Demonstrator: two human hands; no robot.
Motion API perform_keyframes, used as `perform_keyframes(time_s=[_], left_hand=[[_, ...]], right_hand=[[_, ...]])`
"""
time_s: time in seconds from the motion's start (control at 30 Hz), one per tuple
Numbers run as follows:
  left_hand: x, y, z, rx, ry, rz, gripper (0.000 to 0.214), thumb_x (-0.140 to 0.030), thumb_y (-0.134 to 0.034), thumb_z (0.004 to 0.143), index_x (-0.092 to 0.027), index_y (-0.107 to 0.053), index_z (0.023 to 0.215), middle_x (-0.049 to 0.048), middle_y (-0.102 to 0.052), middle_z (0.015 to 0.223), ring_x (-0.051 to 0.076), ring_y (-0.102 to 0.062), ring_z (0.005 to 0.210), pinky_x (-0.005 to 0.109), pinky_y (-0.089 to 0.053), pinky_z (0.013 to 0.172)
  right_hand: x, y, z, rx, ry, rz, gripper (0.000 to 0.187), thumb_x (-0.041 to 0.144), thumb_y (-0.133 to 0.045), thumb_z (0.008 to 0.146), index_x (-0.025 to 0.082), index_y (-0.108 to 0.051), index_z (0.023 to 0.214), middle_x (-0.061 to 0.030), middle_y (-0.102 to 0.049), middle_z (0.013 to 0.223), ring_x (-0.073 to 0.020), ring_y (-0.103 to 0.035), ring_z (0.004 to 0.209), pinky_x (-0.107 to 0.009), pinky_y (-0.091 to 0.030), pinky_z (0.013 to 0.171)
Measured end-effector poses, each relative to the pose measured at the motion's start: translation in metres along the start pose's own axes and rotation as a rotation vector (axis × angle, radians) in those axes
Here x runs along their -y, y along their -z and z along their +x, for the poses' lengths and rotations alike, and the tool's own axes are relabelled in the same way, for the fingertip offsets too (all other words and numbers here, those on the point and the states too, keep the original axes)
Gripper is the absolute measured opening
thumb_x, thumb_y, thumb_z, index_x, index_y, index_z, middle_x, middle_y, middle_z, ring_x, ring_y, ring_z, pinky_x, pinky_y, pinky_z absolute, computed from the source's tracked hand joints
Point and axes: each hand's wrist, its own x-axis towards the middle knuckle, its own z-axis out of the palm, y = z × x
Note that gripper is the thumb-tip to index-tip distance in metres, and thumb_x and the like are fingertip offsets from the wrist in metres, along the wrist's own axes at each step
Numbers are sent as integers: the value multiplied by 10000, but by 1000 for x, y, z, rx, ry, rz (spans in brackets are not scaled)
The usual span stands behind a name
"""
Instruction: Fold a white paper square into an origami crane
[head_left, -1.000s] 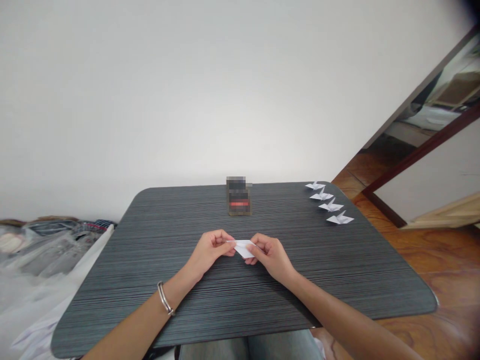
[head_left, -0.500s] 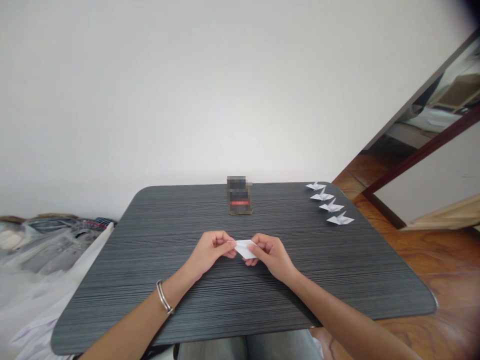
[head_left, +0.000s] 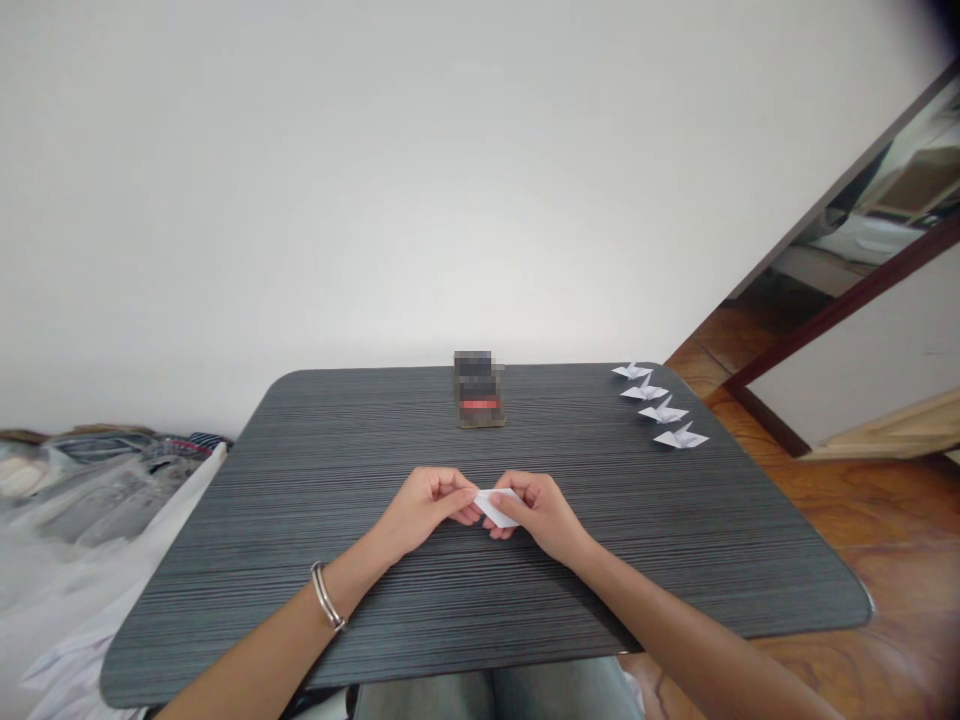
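From where I stand, a small piece of white paper (head_left: 500, 519), creased into a flat, sharp-cornered diamond, is held just over the near half of the table (head_left: 360, 430), between two bare hands. The left hand (head_left: 435, 505) pinches its pointed left tip between thumb and fingers; the right hand (head_left: 541, 512) clamps its broader end, thumb laid flat across the face and fingers curled beneath. A smooth, rounded silver bangle (head_left: 327, 598) circles the left wrist. The tabletop is dark grey, finely streaked like wood grain, with rounded corners. Along its right side, four crisp white origami cranes (head_left: 664, 412) stand in a slanting row, wings spread in thin points. Near the far edge sits a dark rectangular object (head_left: 480, 390) with a red band, too blurred to identify, before a plain matte wall (head_left: 450, 200).
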Motion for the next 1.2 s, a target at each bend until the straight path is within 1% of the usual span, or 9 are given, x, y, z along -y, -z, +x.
perform_keyframes(time_s=[0.1,0.23,0.4,0.6,0.73,1.0,1.2], left_hand=[[-4,1,-2,12,33,-51,318,-399,-675,671,-87,-645,728,70,-692,663,150,-647,650,262,-506,663],[-5,0,-2,-21,21,-86,366,-453,-627,703,-90,-642,743,69,-691,679,140,-640,639,255,-502,651],[2,-1,1,-18,-22,-32,290,-366,-714,637,-98,-616,690,35,-672,626,115,-614,589,235,-491,619],[5,-1,1,-31,-57,-6,251,-340,-697,661,-105,-610,677,26,-667,610,113,-612,582,231,-487,617],[3,0,1,-22,-74,10,239,-333,-684,678,-104,-616,681,29,-671,618,115,-614,588,231,-487,618],[0,-2,-1,-13,-69,-8,264,-351,-694,662,-100,-613,654,33,-668,598,113,-609,563,233,-488,606],[-2,-1,-2,-3,-64,-23,286,-381,-664,692,-99,-622,679,57,-681,643,138,-632,615,246,-499,628]], right_hand=[[1,1,0,-6,13,-5,341,474,-640,695,139,-576,689,-28,-667,569,-122,-605,467,-220,-476,458],[1,1,0,-30,24,-22,316,445,-634,715,136,-576,701,-29,-670,587,-110,-601,472,-205,-469,459],[1,-2,-1,-52,25,-44,288,420,-637,719,141,-576,685,-19,-659,583,-106,-595,468,-205,-464,461],[2,-2,-2,-55,32,-61,286,427,-635,720,149,-581,680,-19,-661,584,-116,-598,473,-218,-472,464],[2,-2,-2,-48,44,-59,297,435,-631,724,146,-579,680,-22,-663,583,-115,-597,471,-216,-471,465],[2,-1,-2,-8,57,-35,301,436,-625,734,141,-581,693,-23,-658,582,-117,-596,477,-221,-466,469],[2,2,-2,10,53,-10,284,420,-614,750,144,-570,704,-29,-671,591,-121,-613,492,-220,-479,475]])
